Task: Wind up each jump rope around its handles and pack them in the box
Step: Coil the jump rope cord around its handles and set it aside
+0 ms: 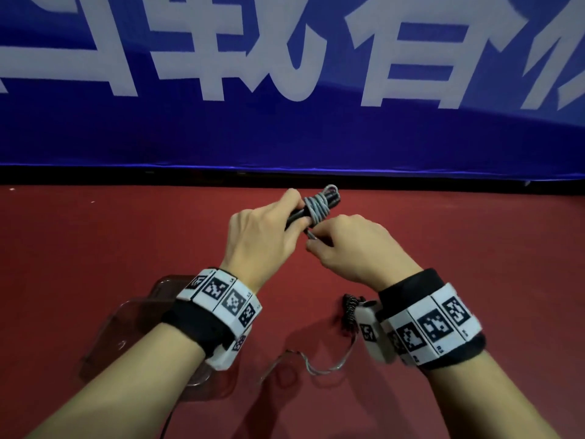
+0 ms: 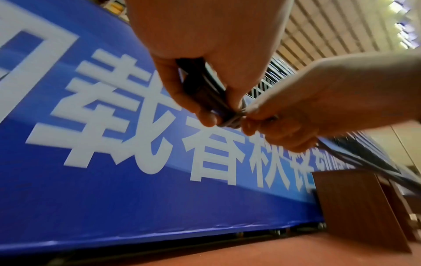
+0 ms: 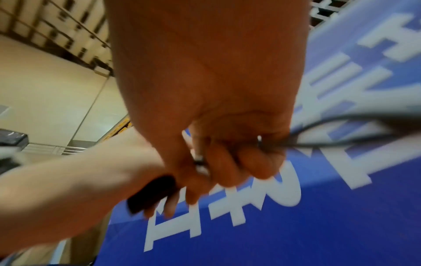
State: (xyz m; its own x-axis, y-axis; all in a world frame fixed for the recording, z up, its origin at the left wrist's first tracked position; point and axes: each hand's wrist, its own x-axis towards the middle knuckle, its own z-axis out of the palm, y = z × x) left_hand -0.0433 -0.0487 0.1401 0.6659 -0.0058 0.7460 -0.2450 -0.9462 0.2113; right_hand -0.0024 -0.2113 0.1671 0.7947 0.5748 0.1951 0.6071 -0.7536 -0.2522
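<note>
We record two bare forearms entering from the bottom of the head view, no sleeves. The left hand (image 1: pixel 262 236) has a black fabric wristband (image 1: pixel 196 324) behind it, lower left of centre, ringed by white rectangular plates (image 1: pixel 221 296) printed with black square fiducial codes. The right hand (image 1: pixel 357 248) has a matching black band (image 1: pixel 411 286), lower right, with similar coded plates (image 1: pixel 437 324). A white block (image 1: pixel 370 331) with another code projects from its inner side.

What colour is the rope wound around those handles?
Light grey, wrapped around black handles; the rope shows best in the head view.
</note>
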